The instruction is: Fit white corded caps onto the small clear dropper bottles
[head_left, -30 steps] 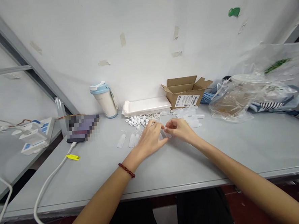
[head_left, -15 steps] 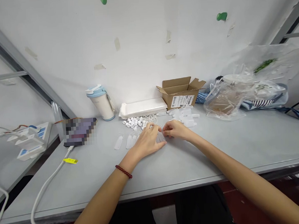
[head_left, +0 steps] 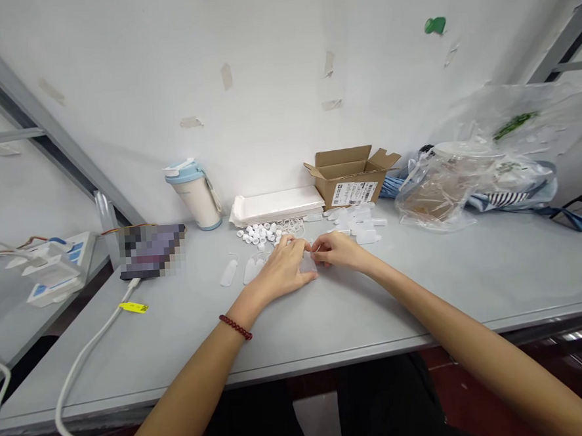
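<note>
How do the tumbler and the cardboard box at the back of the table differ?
The tumbler is pale cream with a blue lid, while the cardboard box is brown with a printed white label.
The tumbler is rounded and taller than it is wide; the cardboard box is square-cornered and wider than it is tall.
The tumbler has its lid on, whereas the cardboard box has its flaps open.
Both stand near the wall.

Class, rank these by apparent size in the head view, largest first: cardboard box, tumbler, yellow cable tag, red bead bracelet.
1. Cardboard box
2. Tumbler
3. Yellow cable tag and red bead bracelet: too alike to rank
</note>
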The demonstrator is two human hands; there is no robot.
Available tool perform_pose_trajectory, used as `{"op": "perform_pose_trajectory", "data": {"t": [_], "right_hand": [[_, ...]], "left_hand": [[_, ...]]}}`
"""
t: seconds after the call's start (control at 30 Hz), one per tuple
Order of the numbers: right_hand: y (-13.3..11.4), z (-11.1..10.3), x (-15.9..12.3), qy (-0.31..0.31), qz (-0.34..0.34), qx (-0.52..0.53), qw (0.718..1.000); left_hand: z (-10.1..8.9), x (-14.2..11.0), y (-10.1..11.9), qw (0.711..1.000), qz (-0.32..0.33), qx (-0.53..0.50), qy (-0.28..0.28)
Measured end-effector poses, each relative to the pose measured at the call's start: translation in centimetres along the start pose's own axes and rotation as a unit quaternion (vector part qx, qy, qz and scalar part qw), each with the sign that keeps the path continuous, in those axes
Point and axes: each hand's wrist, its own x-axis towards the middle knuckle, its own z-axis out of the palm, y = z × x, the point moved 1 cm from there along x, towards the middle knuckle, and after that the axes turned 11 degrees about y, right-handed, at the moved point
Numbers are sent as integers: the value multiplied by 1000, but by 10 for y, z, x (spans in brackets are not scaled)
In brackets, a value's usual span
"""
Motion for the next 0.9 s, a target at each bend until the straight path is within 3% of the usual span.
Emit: {"op": "perform_pose_trajectory", "data": {"t": [0.8,0.9], "right_hand": [[-4,2,-2,9,-32,-30,999],[-3,2,-2,11,-35,-29,999]], "left_hand": [[0,1,-5,1000,-8,-4,-18],[-3,4,-10,999,-26,-12,18]]}}
